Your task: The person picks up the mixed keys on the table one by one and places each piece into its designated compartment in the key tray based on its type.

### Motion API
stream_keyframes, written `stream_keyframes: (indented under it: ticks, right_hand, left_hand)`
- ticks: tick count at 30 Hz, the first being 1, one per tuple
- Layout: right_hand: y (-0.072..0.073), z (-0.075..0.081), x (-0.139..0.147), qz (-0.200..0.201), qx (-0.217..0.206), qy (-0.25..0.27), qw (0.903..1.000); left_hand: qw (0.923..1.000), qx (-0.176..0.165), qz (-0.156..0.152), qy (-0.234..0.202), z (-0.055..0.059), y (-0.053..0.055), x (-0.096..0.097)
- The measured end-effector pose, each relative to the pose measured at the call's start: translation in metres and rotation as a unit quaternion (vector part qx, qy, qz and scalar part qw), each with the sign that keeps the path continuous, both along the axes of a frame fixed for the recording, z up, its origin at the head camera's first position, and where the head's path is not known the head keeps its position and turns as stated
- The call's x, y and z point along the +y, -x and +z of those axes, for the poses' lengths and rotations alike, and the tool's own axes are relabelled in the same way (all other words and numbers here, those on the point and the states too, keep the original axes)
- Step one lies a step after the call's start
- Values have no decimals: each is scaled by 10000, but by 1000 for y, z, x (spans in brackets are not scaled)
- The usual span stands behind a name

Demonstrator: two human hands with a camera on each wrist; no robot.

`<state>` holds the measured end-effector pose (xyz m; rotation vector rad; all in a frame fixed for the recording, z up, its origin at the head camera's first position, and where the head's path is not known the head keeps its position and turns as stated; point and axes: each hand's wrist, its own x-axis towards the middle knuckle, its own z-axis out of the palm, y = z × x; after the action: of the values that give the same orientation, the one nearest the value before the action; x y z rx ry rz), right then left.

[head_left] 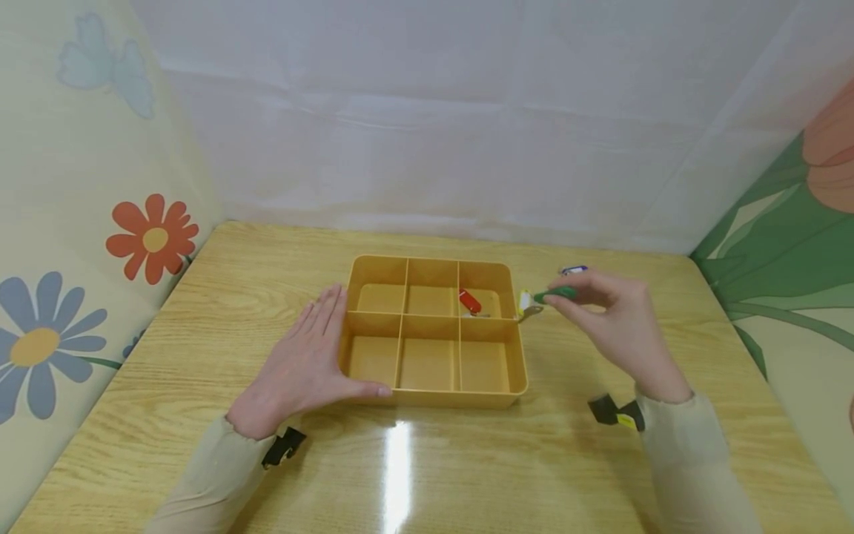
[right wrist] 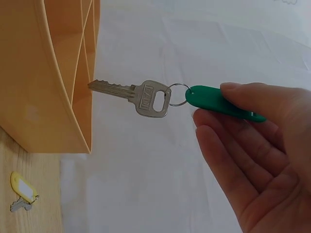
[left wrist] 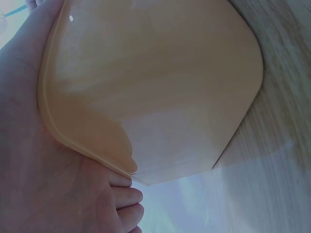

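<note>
A tan divided box [head_left: 434, 398] stands on the table. My left hand [head_left: 307, 363] rests against its left side with straight fingers, the thumb lying along the front wall. In the left wrist view the palm touches the box's rim [left wrist: 97, 160]. My right hand [head_left: 610, 311] pinches a green key tag [right wrist: 214, 98] between thumb and fingers, just right of the box. From the tag's ring a silver key [right wrist: 153, 99] points toward the box, its tip overlapping the rim in the right wrist view. A red key tag [head_left: 470, 300] with a key lies in the back right compartment.
On the table right of the box lies a yellow key tag [right wrist: 23, 188] with a key. A blue key tag [head_left: 574, 271] shows behind my right hand. White cloth [head_left: 427, 148] hangs at the back, and flowered panels [head_left: 60, 222] stand at both sides.
</note>
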<state>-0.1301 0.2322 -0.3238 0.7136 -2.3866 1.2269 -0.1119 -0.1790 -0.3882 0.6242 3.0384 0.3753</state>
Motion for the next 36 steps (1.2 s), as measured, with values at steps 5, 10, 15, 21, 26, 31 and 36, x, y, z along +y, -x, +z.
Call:
stream_keyframes:
  ticks: [5,10,15,21,26,31,36]
  right_hand:
    - [-2,-1,0,0,-80,-7,10000]
    - [-3,0,-2,145,-58,43,9999]
    - [-4,0,-4,256,-56,40,9996]
    - [-5,-1,-8,252,-275,-58,9993]
    - [-6,-1,-10,119,-483,-155,9986]
    - [-7,0,-12,153,-521,-170,9984]
    - [-8,-2,-15,222,-481,-222,9983]
  left_hand:
    - [10000,5,-22,-10,0,0,0]
    - [10000,0,-14,-53,0,0,0]
    - [10000,8,-12,-35,-1,0,0]
    - [10000,2,-11,-17,0,0,0]
    - [10000,-20,-21,-1,1,0,0]
    - [10000,-12,-30,20,1,0,0]
    - [10000,10,-28,-24,0,0,0]
